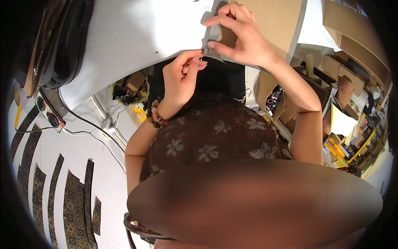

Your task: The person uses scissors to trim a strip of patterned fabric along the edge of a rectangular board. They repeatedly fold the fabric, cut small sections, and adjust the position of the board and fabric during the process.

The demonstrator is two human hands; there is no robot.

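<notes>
A brown board (271, 18) with a grey border lies on the white work surface (145, 29) at the top. At its near left corner, a grey strip (212, 36) looks wrinkled. My right hand (251, 39) is over this corner, thumb and index finger apart on either side of the strip, the other fingers curled. Just below and to the left, at the table's near edge, my left hand (179, 79) is closed in a pinch. Whatever sits between its fingertips is too small to make out. A bead bracelet (156, 113) circles my left wrist.
Dark patterned strips (74, 207) lie on a white surface at lower left, near a power strip (49, 112) with trailing cables. Black glossy items (68, 41) stand at upper left. Cardboard boxes (344, 72) and bins of scraps crowd the right side.
</notes>
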